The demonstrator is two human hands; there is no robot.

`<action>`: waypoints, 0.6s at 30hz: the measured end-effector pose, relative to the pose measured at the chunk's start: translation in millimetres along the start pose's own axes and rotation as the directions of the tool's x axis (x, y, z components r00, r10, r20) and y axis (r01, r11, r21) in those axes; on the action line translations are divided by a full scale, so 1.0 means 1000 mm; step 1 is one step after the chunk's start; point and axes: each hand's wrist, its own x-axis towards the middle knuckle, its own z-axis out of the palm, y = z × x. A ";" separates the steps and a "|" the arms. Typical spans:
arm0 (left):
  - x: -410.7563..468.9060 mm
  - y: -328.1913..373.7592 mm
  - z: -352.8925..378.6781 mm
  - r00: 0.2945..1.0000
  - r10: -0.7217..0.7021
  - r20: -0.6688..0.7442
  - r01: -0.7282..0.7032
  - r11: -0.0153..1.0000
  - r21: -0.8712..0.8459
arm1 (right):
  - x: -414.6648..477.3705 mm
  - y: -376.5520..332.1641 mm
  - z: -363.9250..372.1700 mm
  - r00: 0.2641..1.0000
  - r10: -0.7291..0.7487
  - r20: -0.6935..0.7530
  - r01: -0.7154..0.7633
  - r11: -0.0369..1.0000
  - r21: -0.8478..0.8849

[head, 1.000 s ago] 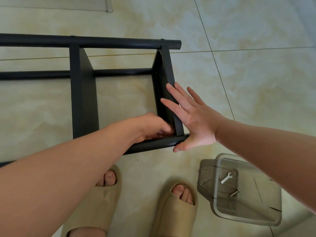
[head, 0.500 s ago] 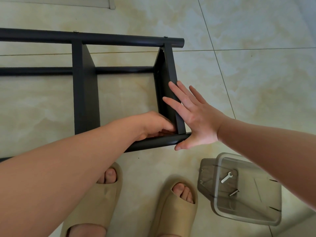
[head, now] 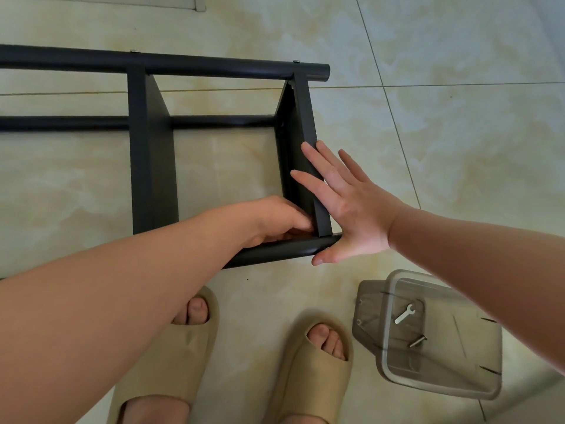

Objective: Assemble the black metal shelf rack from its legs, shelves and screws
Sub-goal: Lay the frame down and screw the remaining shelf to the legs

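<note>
**Clearances around the end shelf**

Left of the end shelf point(head: 301, 117): a bay of bare floor runs to the middle shelf point(head: 149, 166). It is walled by the far leg point(head: 183, 64) and the near leg point(head: 275, 250), and a lower leg point(head: 220, 121) crosses it toward the far side. The left hand point(head: 275, 223) fills the bay's near corner, fingers curled in, forearm slanting over the near leg.

Right of the end shelf: the right hand point(head: 348, 206) lies flat on its outer face, with open tile beyond.

Nearer and right: a clear box point(head: 458, 368). Two slippers point(head: 171, 356) are nearer still.

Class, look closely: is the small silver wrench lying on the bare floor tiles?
No, the small silver wrench lies inside the clear plastic container.
</note>
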 end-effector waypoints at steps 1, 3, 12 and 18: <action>0.000 -0.001 -0.001 1.000 -0.008 0.012 0.008 1.000 -0.025 | 0.000 0.000 0.000 1.000 0.000 0.002 0.000 1.000 0.001; 0.000 -0.002 -0.002 0.999 -0.024 0.036 0.027 0.997 -0.076 | 0.000 0.000 -0.001 1.000 0.001 0.007 -0.001 1.000 0.006; 0.001 -0.001 -0.002 0.997 -0.031 0.066 0.037 0.996 -0.085 | 0.000 0.000 -0.001 1.000 0.004 0.010 -0.004 1.000 0.013; 0.001 -0.004 -0.003 0.997 -0.017 0.070 0.023 0.996 -0.090 | 0.000 0.000 0.000 1.000 0.004 0.002 -0.004 1.000 0.015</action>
